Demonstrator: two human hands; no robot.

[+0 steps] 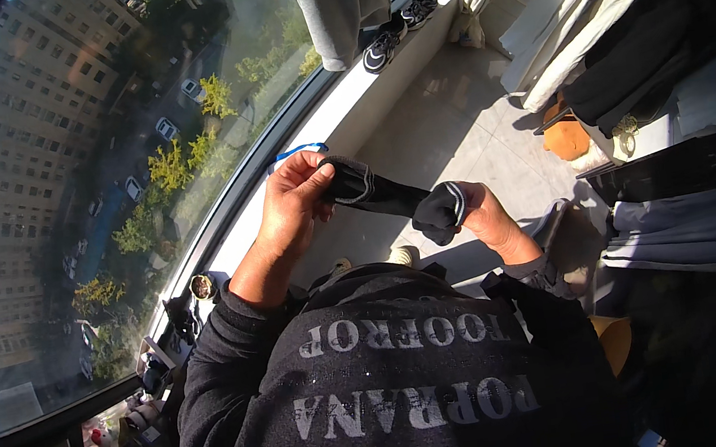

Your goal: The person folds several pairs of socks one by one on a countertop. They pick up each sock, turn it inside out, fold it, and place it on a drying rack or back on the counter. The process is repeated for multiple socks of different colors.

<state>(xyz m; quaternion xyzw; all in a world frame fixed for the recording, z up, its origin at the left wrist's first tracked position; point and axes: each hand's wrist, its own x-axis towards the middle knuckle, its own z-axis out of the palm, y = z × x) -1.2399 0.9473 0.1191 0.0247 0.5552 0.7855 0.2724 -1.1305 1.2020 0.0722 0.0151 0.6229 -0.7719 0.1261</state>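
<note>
A black sock (388, 194) with a grey-edged cuff is stretched between my two hands, in front of my chest. My left hand (294, 194) pinches its cuff between thumb and fingers, near the windowsill. At the other end, my right hand (485, 217) grips a bunched black part with a light stripe (439, 213). Whether that bunch is the same sock or a second one, I cannot tell. The fingers of my right hand are partly hidden behind the fabric.
Black-and-white sneakers (381, 49) stand on the white windowsill (358, 98), with a blue strap (300, 152) nearer me. Grey trousers (336, 9) hang above. White garments (589, 23) hang at upper right, over a shelf with an orange item (564, 134). A small pot (201, 286) sits by the window.
</note>
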